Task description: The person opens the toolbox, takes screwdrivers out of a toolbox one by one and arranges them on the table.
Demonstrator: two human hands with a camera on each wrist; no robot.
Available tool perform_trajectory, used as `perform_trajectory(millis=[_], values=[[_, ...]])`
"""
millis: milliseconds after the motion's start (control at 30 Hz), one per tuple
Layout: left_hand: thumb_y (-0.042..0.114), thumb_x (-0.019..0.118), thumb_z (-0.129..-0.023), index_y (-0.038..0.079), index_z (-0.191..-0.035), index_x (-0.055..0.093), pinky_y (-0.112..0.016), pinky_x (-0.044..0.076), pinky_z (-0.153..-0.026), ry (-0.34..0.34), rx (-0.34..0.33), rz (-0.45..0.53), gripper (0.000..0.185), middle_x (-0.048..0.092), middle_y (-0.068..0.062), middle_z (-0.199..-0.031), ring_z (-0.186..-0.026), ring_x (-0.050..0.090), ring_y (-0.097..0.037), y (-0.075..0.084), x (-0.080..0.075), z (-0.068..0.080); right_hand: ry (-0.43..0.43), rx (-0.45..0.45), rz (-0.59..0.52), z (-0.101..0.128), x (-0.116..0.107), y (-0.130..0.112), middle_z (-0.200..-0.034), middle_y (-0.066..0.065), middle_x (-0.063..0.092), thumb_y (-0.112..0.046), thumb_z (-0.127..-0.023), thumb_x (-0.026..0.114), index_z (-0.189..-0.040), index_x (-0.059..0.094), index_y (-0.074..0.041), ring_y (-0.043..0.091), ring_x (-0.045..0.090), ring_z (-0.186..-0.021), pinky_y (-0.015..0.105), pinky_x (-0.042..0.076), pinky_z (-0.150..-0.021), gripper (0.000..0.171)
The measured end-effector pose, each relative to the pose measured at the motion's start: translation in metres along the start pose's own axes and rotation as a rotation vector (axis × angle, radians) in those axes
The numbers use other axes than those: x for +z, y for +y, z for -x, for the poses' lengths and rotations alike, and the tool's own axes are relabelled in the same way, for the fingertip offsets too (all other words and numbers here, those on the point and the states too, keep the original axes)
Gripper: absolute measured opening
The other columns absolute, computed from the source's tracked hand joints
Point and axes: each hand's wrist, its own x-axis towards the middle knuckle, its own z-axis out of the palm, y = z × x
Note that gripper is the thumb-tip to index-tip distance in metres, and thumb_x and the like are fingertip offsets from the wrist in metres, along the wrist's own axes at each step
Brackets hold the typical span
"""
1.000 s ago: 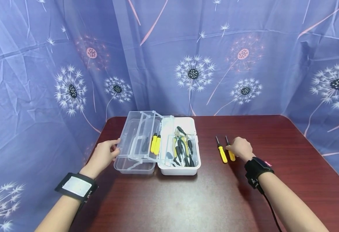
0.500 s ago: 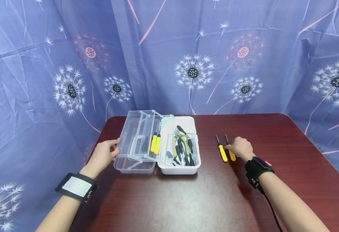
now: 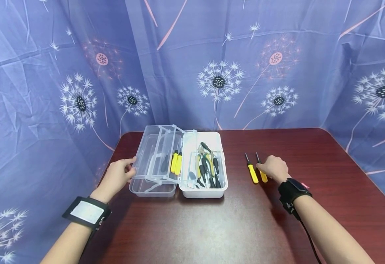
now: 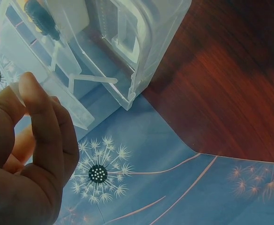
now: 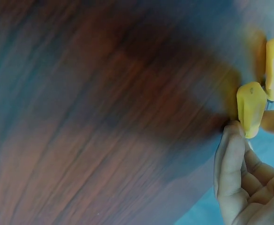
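The left hand (image 3: 117, 176) rests against the left end of the clear toolbox (image 3: 179, 165), its fingertips (image 4: 31, 89) curled on the rim of the swung-out clear tray (image 3: 157, 161); the left wrist view shows the fingers bent against that plastic edge, though how firmly they grip it is hard to tell. The toolbox sits near the back left of the dark red surface (image 3: 212, 227), its left end close to the surface's left edge, where the blue dandelion cloth (image 3: 47, 110) hangs just beyond. The white bottom half holds a jumble of pliers and black-handled tools, too crowded to sort out, and two yellow handles lie in the tray.

The right hand (image 3: 273, 168) lies to the right of the toolbox, fingers curled over the nearer of two yellow screwdrivers (image 3: 261, 172) that lie side by side on the surface; the other screwdriver (image 3: 252, 171) is just left of it, untouched. In the right wrist view the fingertips (image 5: 233, 136) meet the butt of one yellow handle, and that picture is blurred. The hand covers part of the handle, so the grip itself is partly hidden.

Bare surface stretches in front of the toolbox and to the right of the right hand. Both forearms are cut off at the lower edge.
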Motion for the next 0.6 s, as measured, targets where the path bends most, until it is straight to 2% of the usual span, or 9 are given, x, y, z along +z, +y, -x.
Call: perform_trajectory(millis=[267, 500, 600], values=[[-0.001, 0.056, -0.084, -0.008, -0.128, 0.057, -0.021, 0.047, -0.048, -0.002, -0.004, -0.004, 0.044, 0.062, -0.012, -0.071, -0.052, 0.062, -0.014, 0.001, -0.002, 0.001, 0.015, 0.015, -0.002, 0.002, -0.002, 0.003, -0.05, 0.0, 0.051, -0.045, -0.085, 0.058, -0.052, 0.051, -0.013, 0.019, 0.052, -0.052, 0.029, 0.035, -0.047, 0.046], [-0.001, 0.055, -0.084, -0.007, -0.128, 0.057, -0.021, 0.046, -0.048, 0.001, 0.002, -0.004, 0.045, 0.062, -0.011, -0.07, -0.051, 0.06, -0.011, 0.001, -0.002, 0.001, 0.035, -0.005, -0.008, 0.004, -0.008, 0.004, -0.049, -0.003, 0.039, -0.045, -0.086, 0.057, -0.052, 0.049, -0.013, 0.019, 0.045, -0.05, 0.028, 0.033, -0.046, 0.047], [-0.001, 0.055, -0.083, -0.008, -0.128, 0.057, -0.021, 0.046, -0.048, 0.005, 0.005, -0.004, 0.045, 0.063, -0.012, -0.071, -0.05, 0.06, -0.01, 0.0, -0.001, 0.001, 0.057, -0.018, -0.009, 0.005, -0.013, 0.002, -0.052, -0.002, 0.038, -0.044, -0.087, 0.057, -0.056, 0.052, -0.01, 0.02, 0.046, -0.052, 0.029, 0.033, -0.047, 0.046]])
